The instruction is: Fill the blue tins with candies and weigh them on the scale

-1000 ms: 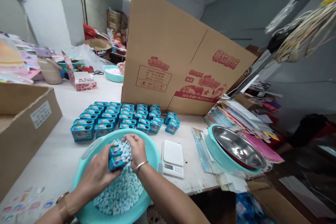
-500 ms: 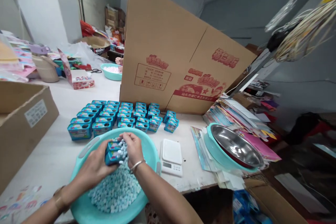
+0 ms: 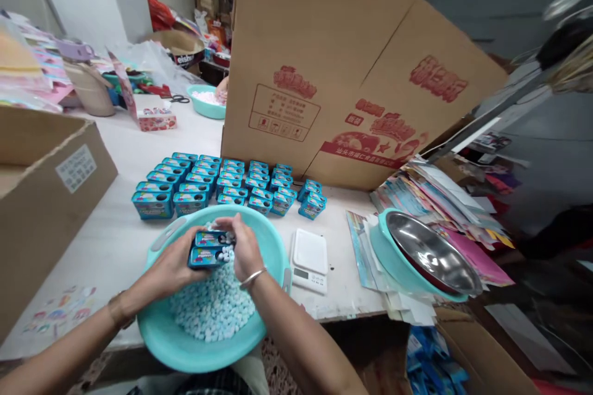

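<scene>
My left hand (image 3: 172, 264) grips two small blue candy boxes (image 3: 204, 256) side by side over a turquoise basin (image 3: 160, 345). White and pale blue candies show at the openings on their right ends. Just right of those openings is my right hand (image 3: 245, 250), cupped with its fingers extended and apart; a few candies lie between it and the boxes. Loose pale blue and white candies (image 3: 213, 308) are heaped in the basin below both hands. Behind the basin stand rows of similar blue boxes (image 3: 189, 200), with dark openings in their tops.
A white scale (image 3: 310, 253) sits right of the basin. Farther right, a metal bowl (image 3: 428, 247) rests in another turquoise basin (image 3: 393, 259). A large cardboard sheet (image 3: 296, 31) rises behind the boxes; an open carton (image 3: 60, 197) stands left. Another person's hand (image 3: 222, 91) shows beyond the cardboard.
My right hand has drawn slightly away from the box openings, and its fingers have opened. Fewer candies lie over the box tops. The view has tilted down.
</scene>
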`<state>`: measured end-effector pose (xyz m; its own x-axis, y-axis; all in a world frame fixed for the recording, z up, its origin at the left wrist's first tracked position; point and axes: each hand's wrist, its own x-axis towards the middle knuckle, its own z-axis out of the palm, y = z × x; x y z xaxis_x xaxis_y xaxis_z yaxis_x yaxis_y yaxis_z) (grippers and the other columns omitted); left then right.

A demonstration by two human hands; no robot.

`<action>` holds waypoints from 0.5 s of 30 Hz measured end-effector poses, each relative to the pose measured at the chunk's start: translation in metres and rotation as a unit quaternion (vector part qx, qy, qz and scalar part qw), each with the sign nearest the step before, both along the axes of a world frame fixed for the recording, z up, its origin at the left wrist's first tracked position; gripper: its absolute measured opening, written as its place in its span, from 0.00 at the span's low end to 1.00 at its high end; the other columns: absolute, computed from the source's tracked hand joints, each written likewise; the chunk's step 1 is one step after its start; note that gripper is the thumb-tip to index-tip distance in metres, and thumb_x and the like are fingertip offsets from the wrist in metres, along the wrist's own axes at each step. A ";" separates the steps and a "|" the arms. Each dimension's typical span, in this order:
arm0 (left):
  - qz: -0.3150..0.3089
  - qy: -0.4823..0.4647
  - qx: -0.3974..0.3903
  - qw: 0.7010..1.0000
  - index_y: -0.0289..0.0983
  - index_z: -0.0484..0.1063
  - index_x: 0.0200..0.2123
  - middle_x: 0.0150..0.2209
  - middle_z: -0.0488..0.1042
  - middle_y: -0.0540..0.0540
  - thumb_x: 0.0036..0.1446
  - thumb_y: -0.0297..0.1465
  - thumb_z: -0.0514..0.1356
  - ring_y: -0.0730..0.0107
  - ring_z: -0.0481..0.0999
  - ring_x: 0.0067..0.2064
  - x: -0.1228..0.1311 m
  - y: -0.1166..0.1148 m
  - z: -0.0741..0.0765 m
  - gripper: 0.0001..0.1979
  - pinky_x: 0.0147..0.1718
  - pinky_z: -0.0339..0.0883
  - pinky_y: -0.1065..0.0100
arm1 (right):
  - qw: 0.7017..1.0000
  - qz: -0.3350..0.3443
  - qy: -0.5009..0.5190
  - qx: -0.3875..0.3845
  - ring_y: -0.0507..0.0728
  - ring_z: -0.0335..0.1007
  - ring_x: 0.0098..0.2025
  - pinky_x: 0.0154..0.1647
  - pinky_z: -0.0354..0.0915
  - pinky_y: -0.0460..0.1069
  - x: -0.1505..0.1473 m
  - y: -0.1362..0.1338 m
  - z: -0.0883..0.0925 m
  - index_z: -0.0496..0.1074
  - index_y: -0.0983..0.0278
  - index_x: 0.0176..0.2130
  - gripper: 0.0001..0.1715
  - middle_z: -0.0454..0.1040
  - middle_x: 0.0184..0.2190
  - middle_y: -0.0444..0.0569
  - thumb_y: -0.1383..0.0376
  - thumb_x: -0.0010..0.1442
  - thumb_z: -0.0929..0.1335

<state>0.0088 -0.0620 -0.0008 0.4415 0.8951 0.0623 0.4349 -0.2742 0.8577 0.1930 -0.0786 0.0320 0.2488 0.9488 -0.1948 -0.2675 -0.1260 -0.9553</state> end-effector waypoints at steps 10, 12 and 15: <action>-0.021 -0.168 -0.207 0.963 0.44 0.66 0.70 0.69 0.78 0.38 0.47 0.37 0.79 0.39 0.79 0.68 -0.035 -0.016 0.017 0.49 0.69 0.74 0.49 | 0.688 0.464 -0.556 -0.053 0.89 0.43 0.84 0.76 0.53 0.87 0.039 -0.049 -0.046 0.57 0.52 0.83 0.74 0.47 0.86 0.66 0.36 0.51 0.84; -0.008 -0.192 -0.252 0.948 0.46 0.64 0.73 0.69 0.78 0.40 0.46 0.37 0.79 0.39 0.81 0.67 -0.036 -0.016 0.009 0.52 0.66 0.77 0.51 | 0.636 0.508 -0.580 0.001 0.91 0.44 0.83 0.73 0.54 0.90 0.029 -0.051 -0.050 0.59 0.46 0.82 0.68 0.46 0.87 0.61 0.36 0.55 0.83; -0.016 -0.201 -0.262 0.944 0.47 0.60 0.76 0.70 0.78 0.40 0.49 0.37 0.78 0.39 0.81 0.67 -0.038 -0.018 -0.005 0.54 0.66 0.78 0.51 | 0.612 0.514 -0.598 0.057 0.85 0.59 0.77 0.71 0.63 0.84 0.025 -0.040 -0.054 0.73 0.47 0.74 0.47 0.60 0.83 0.59 0.42 0.62 0.80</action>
